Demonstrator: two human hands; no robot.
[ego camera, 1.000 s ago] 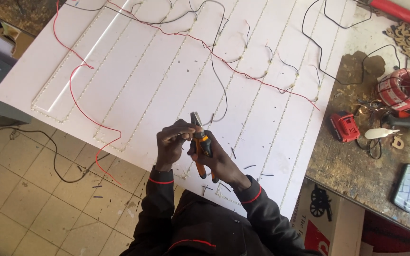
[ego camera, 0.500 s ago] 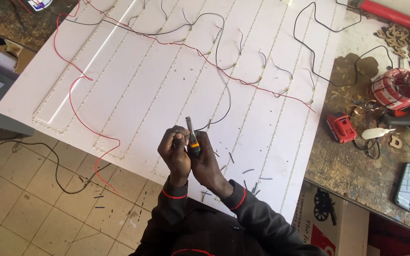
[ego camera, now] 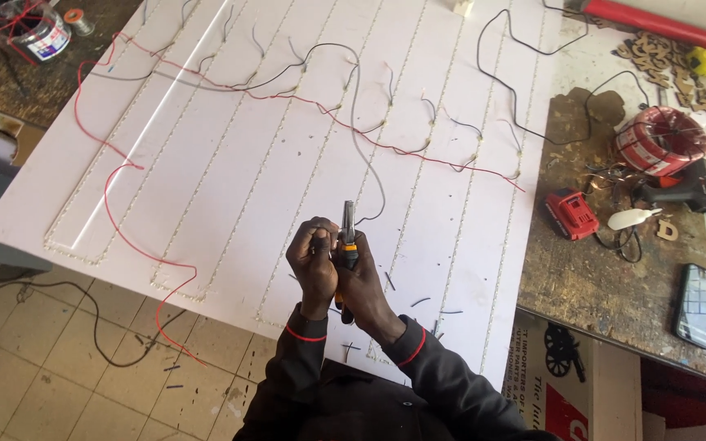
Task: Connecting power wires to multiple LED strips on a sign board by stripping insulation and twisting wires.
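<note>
A phone [ego camera: 699, 304] with a dark screen lies on the bench at the right. A box [ego camera: 567, 377] with red, white and black sides stands under it. A clear jar [ego camera: 29, 31] with a label sits top left.

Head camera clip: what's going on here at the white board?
A person holds pliers with orange-and-black handles in the right hand, nose pointing up, over a large white board. The left hand pinches something at the pliers, too small to identify. Red wire and dark wires run across the board. A red wire spool and phone lie on the workbench.
</note>
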